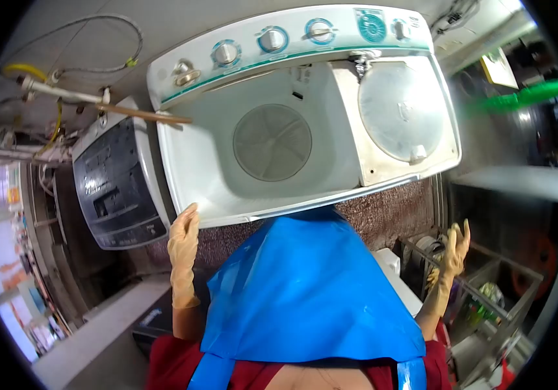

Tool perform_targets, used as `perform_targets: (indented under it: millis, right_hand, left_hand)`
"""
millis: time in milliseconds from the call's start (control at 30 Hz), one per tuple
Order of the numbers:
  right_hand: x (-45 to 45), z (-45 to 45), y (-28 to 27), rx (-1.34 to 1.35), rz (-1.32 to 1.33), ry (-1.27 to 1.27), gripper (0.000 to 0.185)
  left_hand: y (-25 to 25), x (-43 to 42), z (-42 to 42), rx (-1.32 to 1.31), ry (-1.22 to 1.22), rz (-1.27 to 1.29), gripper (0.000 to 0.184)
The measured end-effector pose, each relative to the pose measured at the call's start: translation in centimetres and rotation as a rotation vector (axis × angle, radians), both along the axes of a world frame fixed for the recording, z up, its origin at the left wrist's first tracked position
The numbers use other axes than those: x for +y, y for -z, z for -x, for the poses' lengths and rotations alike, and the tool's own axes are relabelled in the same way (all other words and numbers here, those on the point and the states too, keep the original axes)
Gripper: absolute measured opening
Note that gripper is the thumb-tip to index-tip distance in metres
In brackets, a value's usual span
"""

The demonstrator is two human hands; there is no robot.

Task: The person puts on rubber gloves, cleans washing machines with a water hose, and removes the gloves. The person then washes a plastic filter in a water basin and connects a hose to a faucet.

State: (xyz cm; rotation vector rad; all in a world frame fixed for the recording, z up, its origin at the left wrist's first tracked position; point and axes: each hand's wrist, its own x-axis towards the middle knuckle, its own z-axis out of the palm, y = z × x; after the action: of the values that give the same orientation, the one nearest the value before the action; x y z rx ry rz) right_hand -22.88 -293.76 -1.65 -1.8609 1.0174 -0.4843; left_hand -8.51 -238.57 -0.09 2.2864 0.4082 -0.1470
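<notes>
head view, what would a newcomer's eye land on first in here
Probably the bright blue apron, spread across the lower middle. Above it, the wide white washing machine fills the upper middle, a round grey disc showing in its open tub. Then the gloved left hand near the machine's front left corner, and the gloved right hand raised at the right.

White washer (332, 130), blue apron (311, 286), red sleeves (173, 361)
</notes>
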Motion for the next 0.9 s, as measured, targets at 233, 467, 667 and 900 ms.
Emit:
perform_targets:
  millis: [233,467,667,900]
  right_hand:
    - [1.6,-15.8,3.4,-0.030,0.226,-0.552,0.050]
    - [10.8,-20.7,4.9,0.094,0.345,-0.717,0.050]
    - [20.5,-21.1,8.5,0.028,0.447,-0.815,0.053]
    - [44.9,-20.7,3.4,0.203,0.324,-0.790,0.063]
  left_hand:
    - [-2.8,1.5,7.5,-0.038,-0.512,-0.099,0.039]
    - [-3.6,7.4,8.0,-0.087,-0.665,-0.114,0.043]
    - [-2.7,25.4,2.9,-0.190,-0.535,-0.211,0.042]
    - [2.0,55.0,-16.7,-0.380,-0.292,-0.415,0.041]
